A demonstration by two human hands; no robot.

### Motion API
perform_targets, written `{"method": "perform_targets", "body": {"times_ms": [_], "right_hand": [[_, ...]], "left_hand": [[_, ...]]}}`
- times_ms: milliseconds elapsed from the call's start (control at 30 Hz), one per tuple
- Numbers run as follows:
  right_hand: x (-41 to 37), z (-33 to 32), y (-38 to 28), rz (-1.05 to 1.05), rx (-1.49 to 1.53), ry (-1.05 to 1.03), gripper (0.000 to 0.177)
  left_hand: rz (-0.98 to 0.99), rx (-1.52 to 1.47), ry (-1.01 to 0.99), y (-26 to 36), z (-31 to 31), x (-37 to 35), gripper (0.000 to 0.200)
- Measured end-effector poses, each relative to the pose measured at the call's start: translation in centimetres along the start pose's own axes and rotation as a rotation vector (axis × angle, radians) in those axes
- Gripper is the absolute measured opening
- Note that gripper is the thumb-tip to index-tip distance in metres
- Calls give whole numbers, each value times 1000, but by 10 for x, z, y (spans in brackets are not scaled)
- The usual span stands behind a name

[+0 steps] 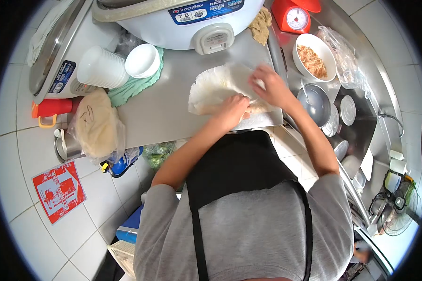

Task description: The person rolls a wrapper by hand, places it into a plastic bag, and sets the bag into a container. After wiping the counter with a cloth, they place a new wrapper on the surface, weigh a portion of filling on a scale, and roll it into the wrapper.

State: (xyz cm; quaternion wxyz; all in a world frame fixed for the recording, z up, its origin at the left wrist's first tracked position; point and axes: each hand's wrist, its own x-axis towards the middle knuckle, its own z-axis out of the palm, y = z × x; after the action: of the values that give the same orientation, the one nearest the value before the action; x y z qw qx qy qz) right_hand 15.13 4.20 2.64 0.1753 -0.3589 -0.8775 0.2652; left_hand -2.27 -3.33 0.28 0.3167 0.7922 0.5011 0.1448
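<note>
A thin, round, whitish wrapper (pixel 211 86) lies on the steel counter in front of me. My left hand (pixel 235 111) is closed over its near edge, fingers curled around a fold where a little light-brown filling (pixel 257 108) shows. My right hand (pixel 268 84) hovers over the wrapper's right side, its fingers bent and smeared by motion; whether it holds anything I cannot make out. Right of the counter, a white bowl (pixel 332 63) holds an orange-brown shredded filling (pixel 312 61).
A large rice cooker (pixel 183 28) stands behind the wrapper. White bowls (pixel 142 61) and stacked cups (pixel 98 68) sit on a green cloth (pixel 140 86) at left, near a bagged stack of wrappers (pixel 97 124). Right are a red scale (pixel 290 21) and a metal bowl (pixel 316 110).
</note>
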Motion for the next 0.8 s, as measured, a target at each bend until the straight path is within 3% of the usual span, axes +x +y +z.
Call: {"method": "perform_targets", "body": {"times_ms": [133,267,567,667,700,800], "right_hand": [[-41,5,-21,1,13,-197,29],[-37,7,-25,89,-123,-257,30],[-40,-4,-20,250,-111,-360,24],[-40,1,-15,120,-322,-318,25],[-39,1,-15,71,-246,-305,24],[-38,-1,-11,259,-160,-427,23]], "left_hand": [[27,73,82,-2,10,0,30],[-14,34,47,1,4,-2,30],[16,-5,71,0,2,-3,28],[-7,-26,55,0,1,-2,27],[-17,-17,48,0,2,-1,27],[2,-20,73,-1,4,-1,26]]}}
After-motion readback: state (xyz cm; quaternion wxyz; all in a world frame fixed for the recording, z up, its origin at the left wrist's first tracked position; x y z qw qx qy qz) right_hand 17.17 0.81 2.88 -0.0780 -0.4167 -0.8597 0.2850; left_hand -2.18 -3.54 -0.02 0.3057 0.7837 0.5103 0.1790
